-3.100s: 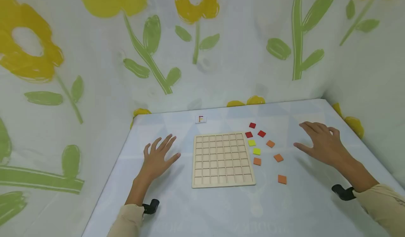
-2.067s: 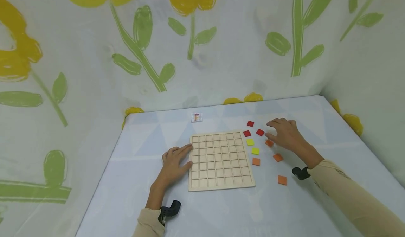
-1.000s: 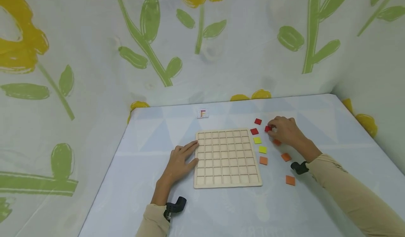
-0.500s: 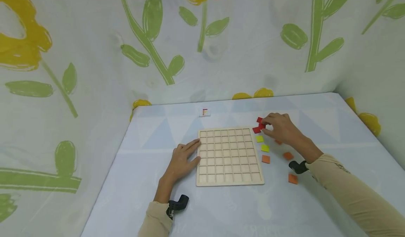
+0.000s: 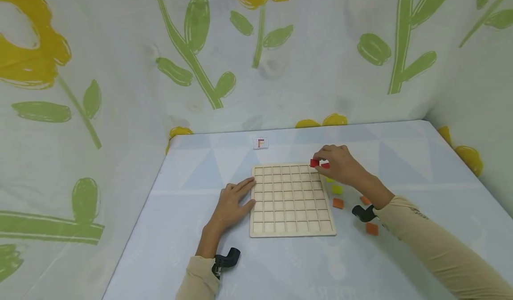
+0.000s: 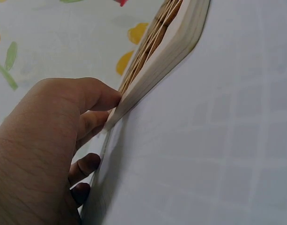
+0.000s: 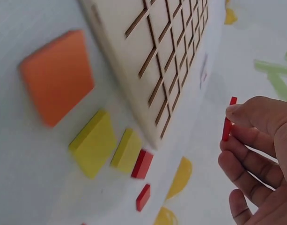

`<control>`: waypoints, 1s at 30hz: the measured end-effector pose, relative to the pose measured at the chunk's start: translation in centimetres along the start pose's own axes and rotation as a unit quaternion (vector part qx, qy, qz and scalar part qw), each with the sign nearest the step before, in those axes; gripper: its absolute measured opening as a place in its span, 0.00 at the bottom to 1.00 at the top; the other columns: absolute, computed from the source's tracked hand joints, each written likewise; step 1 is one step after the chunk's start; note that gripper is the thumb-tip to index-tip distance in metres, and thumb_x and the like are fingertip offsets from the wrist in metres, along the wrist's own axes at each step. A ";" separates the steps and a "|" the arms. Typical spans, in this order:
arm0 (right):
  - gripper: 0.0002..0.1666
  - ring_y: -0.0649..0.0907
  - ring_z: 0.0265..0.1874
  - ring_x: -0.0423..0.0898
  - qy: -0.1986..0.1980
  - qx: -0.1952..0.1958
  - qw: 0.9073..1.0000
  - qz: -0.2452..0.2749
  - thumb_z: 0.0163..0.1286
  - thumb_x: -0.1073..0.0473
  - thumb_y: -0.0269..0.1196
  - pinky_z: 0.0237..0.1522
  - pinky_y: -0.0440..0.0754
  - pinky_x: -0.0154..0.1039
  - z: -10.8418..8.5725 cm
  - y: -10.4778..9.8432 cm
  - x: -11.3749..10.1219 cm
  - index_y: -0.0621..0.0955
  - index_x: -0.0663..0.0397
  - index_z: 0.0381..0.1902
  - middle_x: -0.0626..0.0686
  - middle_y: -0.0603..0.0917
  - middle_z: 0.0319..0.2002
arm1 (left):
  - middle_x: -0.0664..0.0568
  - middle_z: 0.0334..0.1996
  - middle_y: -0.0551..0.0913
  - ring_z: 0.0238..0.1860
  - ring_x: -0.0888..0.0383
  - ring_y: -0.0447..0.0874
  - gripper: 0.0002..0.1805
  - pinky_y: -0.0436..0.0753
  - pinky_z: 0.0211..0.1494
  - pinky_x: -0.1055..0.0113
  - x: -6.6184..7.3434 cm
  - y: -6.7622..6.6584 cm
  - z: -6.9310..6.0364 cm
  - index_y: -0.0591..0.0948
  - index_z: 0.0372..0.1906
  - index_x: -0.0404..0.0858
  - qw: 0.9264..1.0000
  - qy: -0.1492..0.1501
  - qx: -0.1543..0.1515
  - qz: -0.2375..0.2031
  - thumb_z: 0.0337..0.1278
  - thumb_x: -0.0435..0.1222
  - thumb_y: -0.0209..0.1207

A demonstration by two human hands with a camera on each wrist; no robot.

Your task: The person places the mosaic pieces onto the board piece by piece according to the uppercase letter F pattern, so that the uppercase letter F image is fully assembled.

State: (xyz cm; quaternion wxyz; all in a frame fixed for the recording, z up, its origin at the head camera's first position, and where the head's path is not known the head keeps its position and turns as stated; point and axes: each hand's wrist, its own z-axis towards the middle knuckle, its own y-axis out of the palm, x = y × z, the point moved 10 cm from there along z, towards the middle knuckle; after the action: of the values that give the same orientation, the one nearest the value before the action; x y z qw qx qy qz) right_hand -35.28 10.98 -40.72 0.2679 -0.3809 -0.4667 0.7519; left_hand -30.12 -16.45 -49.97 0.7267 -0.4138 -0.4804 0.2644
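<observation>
A pale wooden grid board (image 5: 290,202) lies on the table. My left hand (image 5: 231,205) rests at its left edge, thumb and fingertips touching the rim; the left wrist view shows the thumb (image 6: 103,96) against the board's side. Over the board's far right corner, my right hand (image 5: 339,164) pinches a red square tile (image 5: 314,163) between thumb and fingers. In the right wrist view this tile (image 7: 226,132) is seen edge-on, held off the table. Another red tile (image 5: 325,165) lies just behind the pinching fingers, partly covered.
Right of the board lie yellow tiles (image 5: 337,189) and orange tiles (image 5: 338,203), one orange tile (image 5: 372,229) nearer the front. A small printed grid card (image 5: 260,143) sits behind the board. A flower-patterned curtain (image 5: 312,68) rises along the table's back edge.
My right hand came in from the right, took a red tile and carried it left to the board's far corner. Earlier, my left hand moved right onto the board's edge and stayed.
</observation>
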 end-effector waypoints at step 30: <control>0.14 0.81 0.46 0.49 -0.027 -0.077 0.997 -0.015 0.62 0.57 0.72 0.56 0.69 0.54 4.3 5.9 -6.9 0.88 0.53 0.46 0.49 0.85 0.43 | 0.62 0.73 0.66 0.48 0.55 0.69 0.32 0.65 0.49 0.56 0.4 -0.2 -0.1 0.71 0.73 0.49 1.000 0.001 0.000 0.006 0.65 0.48 0.57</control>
State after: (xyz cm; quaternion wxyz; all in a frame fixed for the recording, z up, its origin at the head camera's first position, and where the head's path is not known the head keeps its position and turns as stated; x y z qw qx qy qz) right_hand -35.24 1.13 -42.71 0.2369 -0.3730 -0.5357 0.7195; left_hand -29.89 -16.29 -49.68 0.7259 -0.4169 -0.4770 0.2681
